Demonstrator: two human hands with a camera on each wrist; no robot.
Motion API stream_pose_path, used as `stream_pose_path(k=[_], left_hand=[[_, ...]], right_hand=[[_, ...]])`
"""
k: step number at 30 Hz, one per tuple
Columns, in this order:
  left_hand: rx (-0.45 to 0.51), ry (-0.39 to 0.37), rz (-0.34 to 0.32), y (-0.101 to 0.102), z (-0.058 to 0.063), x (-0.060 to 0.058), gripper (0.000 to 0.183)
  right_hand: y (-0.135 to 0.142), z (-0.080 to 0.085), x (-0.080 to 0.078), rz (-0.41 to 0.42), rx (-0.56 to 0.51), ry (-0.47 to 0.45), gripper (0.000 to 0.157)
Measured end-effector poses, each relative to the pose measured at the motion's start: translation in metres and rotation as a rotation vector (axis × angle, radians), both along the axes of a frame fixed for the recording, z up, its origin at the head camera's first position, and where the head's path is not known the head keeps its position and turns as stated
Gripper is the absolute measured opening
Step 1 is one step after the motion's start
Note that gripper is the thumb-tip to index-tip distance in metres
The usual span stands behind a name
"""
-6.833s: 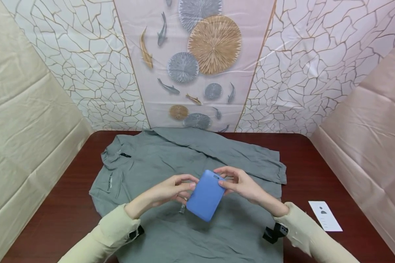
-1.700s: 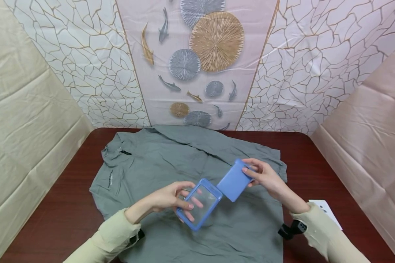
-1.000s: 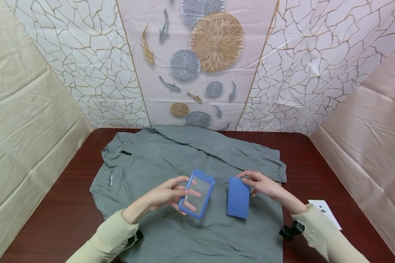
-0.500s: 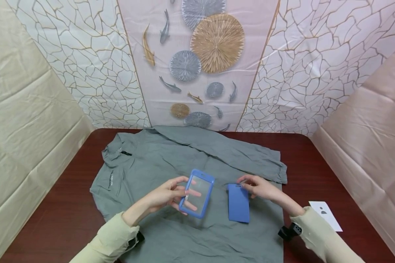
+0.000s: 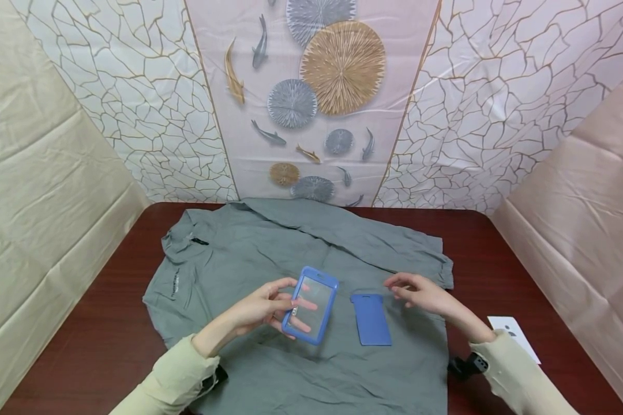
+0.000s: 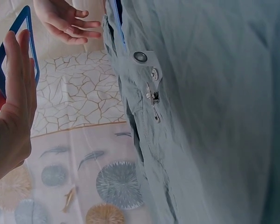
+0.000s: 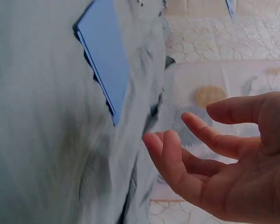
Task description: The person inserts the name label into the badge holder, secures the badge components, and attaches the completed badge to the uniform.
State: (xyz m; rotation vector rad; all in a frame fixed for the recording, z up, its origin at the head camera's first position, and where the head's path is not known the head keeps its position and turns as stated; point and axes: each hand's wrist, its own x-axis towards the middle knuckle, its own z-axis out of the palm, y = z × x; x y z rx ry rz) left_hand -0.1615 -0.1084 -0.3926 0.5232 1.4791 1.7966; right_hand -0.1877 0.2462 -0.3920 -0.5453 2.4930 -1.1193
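In the head view my left hand holds a blue-framed badge holder with a clear window, thumb in front and fingers showing through from behind. The left wrist view shows the same frame upright against the fingers. A flat blue insert panel with a slot at its top lies on the grey jacket. Just right of it hovers my right hand, fingers loosely bent with nothing between them. In the right wrist view the panel sits apart from those fingers.
A white card with a printed figure lies on the dark red table, partly behind the right sleeve. A metal clip with a clear snap strap rests on the jacket in the left wrist view. Fabric walls enclose the table.
The blue panel was drawn out of the badge holder, lowered onto the jacket and let go. My right hand has since moved off it to the right; the left has kept its grip.
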Motion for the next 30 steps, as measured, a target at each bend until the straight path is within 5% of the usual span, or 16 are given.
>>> stream_pose_path(k=[18, 30], left_hand=[[0.0, 0.02, -0.015, 0.002, -0.001, 0.0, 0.045], [0.016, 0.005, -0.023, 0.003, -0.004, 0.0, 0.041]], right_hand=[[0.076, 0.009, 0.031, -0.165, 0.075, 0.011, 0.037], [0.14, -0.001, 0.051, -0.239, 0.177, -0.032, 0.038]])
